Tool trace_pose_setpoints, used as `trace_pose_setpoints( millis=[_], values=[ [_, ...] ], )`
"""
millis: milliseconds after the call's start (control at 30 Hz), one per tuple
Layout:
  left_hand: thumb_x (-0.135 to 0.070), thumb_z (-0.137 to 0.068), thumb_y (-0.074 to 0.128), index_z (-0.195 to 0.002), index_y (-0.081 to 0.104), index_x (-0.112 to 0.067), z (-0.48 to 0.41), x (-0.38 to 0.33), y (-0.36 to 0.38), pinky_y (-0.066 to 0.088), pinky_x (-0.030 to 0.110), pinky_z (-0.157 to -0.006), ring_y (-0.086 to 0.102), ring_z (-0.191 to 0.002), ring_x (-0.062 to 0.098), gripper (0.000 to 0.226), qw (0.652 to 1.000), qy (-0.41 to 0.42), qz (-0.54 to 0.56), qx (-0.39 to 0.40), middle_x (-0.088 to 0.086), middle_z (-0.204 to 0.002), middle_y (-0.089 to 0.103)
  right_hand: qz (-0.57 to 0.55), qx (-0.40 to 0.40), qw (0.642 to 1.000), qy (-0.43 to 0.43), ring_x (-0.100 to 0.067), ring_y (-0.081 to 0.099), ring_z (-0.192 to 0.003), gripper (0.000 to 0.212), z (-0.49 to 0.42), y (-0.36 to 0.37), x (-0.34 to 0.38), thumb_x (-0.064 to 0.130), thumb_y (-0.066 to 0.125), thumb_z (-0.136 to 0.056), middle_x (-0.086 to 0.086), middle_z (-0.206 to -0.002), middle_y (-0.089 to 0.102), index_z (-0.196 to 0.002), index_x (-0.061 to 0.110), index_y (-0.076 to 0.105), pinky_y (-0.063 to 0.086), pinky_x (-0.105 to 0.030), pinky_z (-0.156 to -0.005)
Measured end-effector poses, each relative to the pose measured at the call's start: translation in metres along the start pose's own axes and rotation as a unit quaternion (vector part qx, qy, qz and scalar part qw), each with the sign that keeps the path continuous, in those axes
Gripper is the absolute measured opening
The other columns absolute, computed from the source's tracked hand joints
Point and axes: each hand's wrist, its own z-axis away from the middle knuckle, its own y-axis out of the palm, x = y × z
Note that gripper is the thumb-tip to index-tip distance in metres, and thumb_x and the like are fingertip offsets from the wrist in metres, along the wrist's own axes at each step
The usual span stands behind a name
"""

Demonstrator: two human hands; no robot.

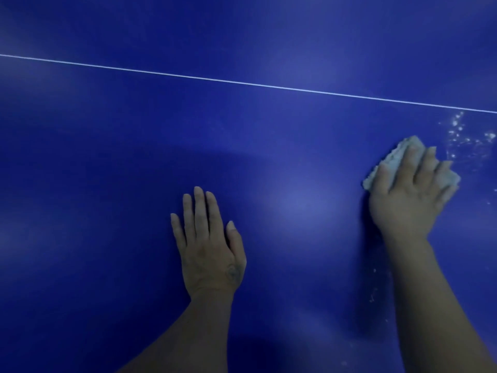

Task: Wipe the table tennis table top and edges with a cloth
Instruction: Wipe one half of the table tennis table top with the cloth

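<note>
The blue table tennis table top [107, 157] fills the whole view. A thin white line [242, 83] crosses it from the left edge down to the right. My right hand [411, 195] presses a crumpled pale cloth [395, 157] flat on the table at the right, with fingers spread over it. My left hand [209, 243] rests flat on the bare table in the lower middle, fingers straight and close together, holding nothing.
White specks and droplets [462, 135] lie on the table just beyond the cloth at the far right. A few more specks [373, 292] sit beside my right forearm. No table edge shows in the view.
</note>
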Motion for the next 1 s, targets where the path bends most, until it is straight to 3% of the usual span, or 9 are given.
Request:
trace_pose_setpoints(
  millis=[233, 300, 400, 467, 633, 733, 833, 933, 1000],
  values=[
    [-0.038, -0.111, 0.028, -0.171, 0.021, -0.005, 0.0, -0.001, 0.0, 0.011, 0.06, -0.135, 0.002, -0.169, 0.026, 0.068, 1.0, 0.006, -0.002, -0.009, 0.009, -0.182, 0.01, -0.024, -0.04, 0.971, -0.234, -0.047, 0.024, -0.159, 0.067, 0.032, 0.035, 0.16, 0.048, 0.038, -0.107, -0.018, -0.171, 0.033, -0.166, 0.016, 0.037, 0.011, -0.071, -0.127],
    [-0.036, -0.111, 0.028, -0.17, 0.022, -0.004, 0.0, 0.0, 0.001, 0.012, 0.059, -0.135, 0.004, -0.169, 0.026, 0.067, 1.0, 0.009, -0.007, -0.015, 0.01, -0.181, 0.011, -0.058, -0.047, 0.962, -0.264, -0.044, 0.027, -0.159, 0.067, 0.041, 0.04, 0.207, 0.047, 0.046, -0.104, -0.015, -0.17, 0.037, -0.164, 0.018, 0.041, 0.012, -0.069, -0.127],
    [-0.034, -0.112, 0.028, -0.17, 0.022, -0.003, -0.001, 0.002, 0.003, 0.011, 0.059, -0.135, 0.004, -0.169, 0.025, 0.066, 1.0, 0.01, 0.007, -0.019, 0.01, -0.181, 0.011, -0.063, 0.021, 0.959, -0.275, -0.037, 0.007, -0.165, 0.072, 0.041, 0.04, 0.251, 0.054, 0.034, -0.106, -0.008, -0.178, 0.017, -0.171, 0.027, 0.018, 0.001, -0.064, -0.129],
    [-0.032, -0.111, 0.026, -0.17, 0.022, -0.002, -0.001, 0.002, 0.004, 0.011, 0.059, -0.135, 0.004, -0.169, 0.024, 0.066, 1.0, 0.008, 0.016, -0.021, 0.01, -0.181, 0.011, -0.049, 0.058, 0.944, -0.322, -0.036, 0.001, -0.165, 0.071, 0.045, 0.04, 0.259, 0.055, 0.027, -0.107, -0.007, -0.179, 0.01, -0.172, 0.03, 0.011, -0.002, -0.062, -0.129],
    [-0.027, -0.109, 0.028, -0.169, 0.023, 0.0, 0.0, 0.0, 0.003, 0.01, 0.058, -0.135, 0.007, -0.168, 0.025, 0.065, 0.999, 0.004, 0.028, -0.037, 0.011, -0.18, 0.015, -0.077, 0.003, 0.891, -0.448, -0.036, 0.027, -0.16, 0.06, 0.064, 0.04, 0.198, 0.049, 0.036, -0.109, -0.009, -0.17, 0.038, -0.164, 0.027, 0.042, 0.015, -0.062, -0.128],
    [-0.027, -0.11, 0.03, -0.169, 0.023, 0.0, 0.0, 0.0, 0.003, 0.008, 0.056, -0.136, 0.006, -0.168, 0.025, 0.065, 0.999, 0.001, 0.03, -0.038, 0.011, -0.18, 0.014, -0.05, 0.012, 0.902, -0.428, -0.034, 0.025, -0.162, 0.059, 0.071, 0.025, 0.127, 0.05, 0.037, -0.111, -0.006, -0.173, 0.033, -0.164, 0.027, 0.04, 0.016, -0.06, -0.129],
    [-0.029, -0.111, 0.027, -0.17, 0.018, -0.002, 0.001, 0.0, 0.004, 0.005, 0.055, -0.136, 0.001, -0.169, 0.024, 0.066, 0.999, -0.002, 0.027, -0.028, 0.01, -0.181, 0.009, -0.009, 0.012, 0.937, -0.348, -0.034, 0.018, -0.164, 0.061, 0.069, 0.013, 0.067, 0.051, 0.035, -0.112, -0.004, -0.176, 0.025, -0.167, 0.026, 0.033, 0.014, -0.061, -0.13],
    [-0.029, -0.111, 0.025, -0.17, 0.017, -0.002, 0.001, -0.001, 0.004, 0.006, 0.055, -0.136, 0.0, -0.169, 0.023, 0.065, 1.0, -0.004, 0.02, -0.023, 0.011, -0.181, 0.008, 0.011, 0.025, 0.969, -0.244, -0.035, 0.01, -0.165, 0.064, 0.073, 0.008, 0.058, 0.051, 0.031, -0.111, -0.004, -0.178, 0.018, -0.17, 0.028, 0.022, 0.007, -0.061, -0.131],
    [-0.028, -0.111, 0.025, -0.17, 0.018, -0.001, 0.001, -0.001, 0.003, 0.006, 0.055, -0.136, 0.0, -0.169, 0.024, 0.065, 1.0, -0.005, 0.017, -0.021, 0.012, -0.181, 0.009, 0.013, 0.03, 0.971, -0.237, -0.038, 0.007, -0.165, 0.065, 0.09, 0.006, 0.075, 0.05, 0.03, -0.111, -0.007, -0.178, 0.014, -0.171, 0.027, 0.019, 0.004, -0.063, -0.131]
  ],
)
